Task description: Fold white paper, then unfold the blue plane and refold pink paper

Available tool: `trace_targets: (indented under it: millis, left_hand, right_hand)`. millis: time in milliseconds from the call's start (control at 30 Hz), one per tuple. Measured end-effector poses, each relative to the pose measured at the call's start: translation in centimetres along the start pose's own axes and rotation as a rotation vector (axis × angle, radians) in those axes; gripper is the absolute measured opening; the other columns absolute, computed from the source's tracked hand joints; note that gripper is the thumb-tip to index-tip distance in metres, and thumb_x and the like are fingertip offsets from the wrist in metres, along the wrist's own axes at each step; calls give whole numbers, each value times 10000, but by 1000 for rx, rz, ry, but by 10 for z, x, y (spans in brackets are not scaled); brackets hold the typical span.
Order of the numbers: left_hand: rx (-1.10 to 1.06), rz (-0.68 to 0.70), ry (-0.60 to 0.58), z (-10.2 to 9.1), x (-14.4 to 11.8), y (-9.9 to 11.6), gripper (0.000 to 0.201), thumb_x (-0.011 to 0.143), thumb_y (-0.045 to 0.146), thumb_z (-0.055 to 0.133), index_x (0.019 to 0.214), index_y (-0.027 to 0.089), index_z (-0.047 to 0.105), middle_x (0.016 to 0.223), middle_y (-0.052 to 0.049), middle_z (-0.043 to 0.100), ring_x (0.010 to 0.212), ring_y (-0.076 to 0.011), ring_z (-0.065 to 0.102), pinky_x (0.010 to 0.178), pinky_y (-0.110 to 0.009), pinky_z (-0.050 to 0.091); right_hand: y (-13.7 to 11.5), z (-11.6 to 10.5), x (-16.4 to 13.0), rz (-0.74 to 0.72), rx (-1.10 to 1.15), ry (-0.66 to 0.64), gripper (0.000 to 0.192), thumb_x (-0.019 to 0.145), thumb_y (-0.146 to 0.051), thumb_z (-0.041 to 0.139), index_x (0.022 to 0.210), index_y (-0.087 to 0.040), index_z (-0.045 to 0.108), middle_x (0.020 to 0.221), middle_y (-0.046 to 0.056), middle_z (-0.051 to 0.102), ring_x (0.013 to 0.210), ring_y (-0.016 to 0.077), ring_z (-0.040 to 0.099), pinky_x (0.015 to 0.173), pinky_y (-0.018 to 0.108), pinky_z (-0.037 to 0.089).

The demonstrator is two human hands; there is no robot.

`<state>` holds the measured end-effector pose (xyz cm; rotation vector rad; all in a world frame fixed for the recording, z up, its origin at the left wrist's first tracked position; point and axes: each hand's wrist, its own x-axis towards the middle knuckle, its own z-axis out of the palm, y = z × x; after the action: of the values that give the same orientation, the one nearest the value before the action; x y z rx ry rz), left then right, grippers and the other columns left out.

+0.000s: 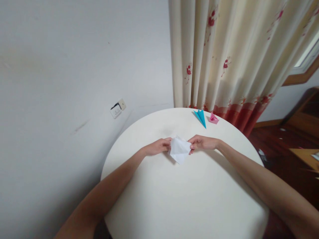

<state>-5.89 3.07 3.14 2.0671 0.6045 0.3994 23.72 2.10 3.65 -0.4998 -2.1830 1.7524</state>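
Item: round bench (189, 205), smooth cream-white top, matte, its near edge running out of frame at the bottom; two bare forearms are crossing it from the lower corners, both cut off by the frame before the elbow. Item: left hand (159, 146), closed, fingers pinching the left edge of the white paper (179, 150); fingertips are partly hiding behind the sheet. Item: right hand (201, 142), closed likewise, pinching the right edge of the same paper. The white paper is sitting between the two hands over the middle of the bench, folded into a faceted shape narrowing to a point toward the person, creases showing as faint grey planes; whether its lower point is touching the bench top is not clear. No writing or print is showing on it. Item: blue paper fold (200, 117), thin, dart-shaped, lying flat near the far rim. Item: pink paper fold (213, 118), small, peaked, just beside the blue one on its right; its exact form is too small to make out. Item: wall socket (118, 108), white plate on the plain grey-white wall at left, any marking unreadable. Item: curtain (231, 56), cream cloth hanging in deep pleats, printed with red flowers and a red band at the hem. Item: dark wooden floor (276, 139) at right, glossy, partly blurred.
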Motion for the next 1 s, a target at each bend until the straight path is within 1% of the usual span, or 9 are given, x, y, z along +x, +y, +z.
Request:
trace_targets:
  millis: [100,200,300,433,567,700,800,900,1000]
  left_hand:
    - [124,47,0,0,-1,4,251,935,332,538,886,181,733,1303,-89,494,1230,-221,472,1081,-346,351]
    - [291,72,70,1,-1,2,229,921,328,566,855,197,742,1408,-77,367,1296,-228,386,1109,-365,328]
    - [457,67,158,4,-2,-1,180,890,334,619,849,224,754,1395,-66,359,1261,-235,379,1115,-407,321]
    - [538,57,217,6,0,-3,156,876,332,641,842,241,763,1326,-66,402,1192,-231,411,1093,-420,345]
    - [571,54,274,6,0,-4,161,871,350,647,850,235,758,1436,-57,345,1243,-248,391,1077,-425,351]
    - [675,79,211,5,2,-7,233,936,373,554,873,238,734,1288,-48,566,1218,-216,476,1075,-411,318]
    - [771,110,151,8,5,-8,293,989,366,456,950,226,711,1027,-27,708,1007,-168,612,1001,-361,354]
    - [865,133,164,17,9,-6,332,1003,378,421,977,215,709,951,-25,730,928,-164,640,898,-322,390]
    - [924,137,185,28,13,-3,342,1011,372,401,1027,218,706,949,-27,734,907,-165,648,836,-309,405]
  right_hand:
    - [4,1,3,33,-56,-4,449,868,-519,614,942,-80,676,842,72,662,785,144,592,751,262,463]
    - [7,2,5,67,-138,8,424,867,-501,615,904,-82,669,792,48,634,726,125,553,677,231,431]
    - [10,1,7,101,-269,43,374,885,-453,593,950,-96,681,778,28,620,691,114,521,640,219,411]
    - [11,-1,7,66,-469,140,272,907,-311,549,1053,-134,695,944,57,658,856,152,568,807,261,449]
    - [14,-2,8,-25,-636,244,230,887,-173,524,1012,-152,715,1085,103,633,961,188,587,901,311,452]
    - [26,-5,12,-32,-753,503,278,839,-138,565,1090,-161,682,1192,135,596,956,191,608,871,309,472]
    - [31,-7,17,116,-777,725,279,868,-233,573,1121,-150,655,1018,111,665,774,170,612,750,291,480]
    - [27,-4,21,182,-687,838,334,954,-386,445,1029,-150,669,848,74,690,702,167,606,675,280,463]
    - [18,4,24,139,-585,863,461,970,-505,364,1041,-160,662,919,82,703,746,173,618,672,280,470]
